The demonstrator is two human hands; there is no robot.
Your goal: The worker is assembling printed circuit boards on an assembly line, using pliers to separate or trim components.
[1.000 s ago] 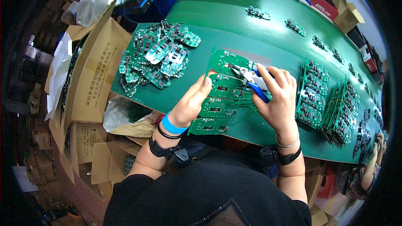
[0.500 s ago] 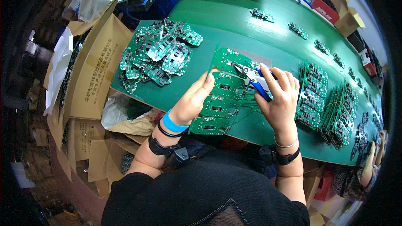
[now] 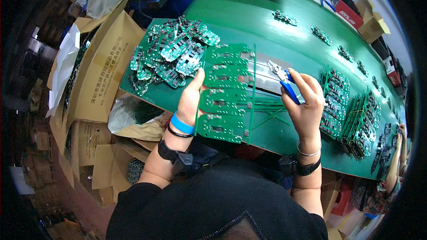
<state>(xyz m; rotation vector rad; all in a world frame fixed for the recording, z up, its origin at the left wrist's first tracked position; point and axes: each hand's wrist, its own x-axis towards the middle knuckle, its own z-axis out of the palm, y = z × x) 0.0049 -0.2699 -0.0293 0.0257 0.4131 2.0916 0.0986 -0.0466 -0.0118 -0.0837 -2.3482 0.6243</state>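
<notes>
A green circuit board panel (image 3: 224, 93), made of several joined boards with thin side rails, lies across my left hand (image 3: 191, 95). The thumb rests along its left edge and the other fingers are hidden beneath it. Right of the panel, my right hand (image 3: 304, 102) grips blue-handled cutting pliers (image 3: 290, 91). Their metal jaws point up and left, apart from the panel. Under the jaws is a flat grey plate (image 3: 267, 73) on the green table. Thin green cut-off strips (image 3: 271, 105) lie below the plate, between my hands.
A heap of separated circuit boards (image 3: 173, 51) lies at the table's left corner. Stacked panels (image 3: 359, 124) stand on the right, and small boards form a row (image 3: 321, 36) along the far side. Open cardboard boxes (image 3: 104, 71) stand at the left. Another person's arm (image 3: 393, 164) reaches in at far right.
The pliers have left the panel and moved right and down with my right hand. My left hand has moved left, and the panel now lies flatter, facing up.
</notes>
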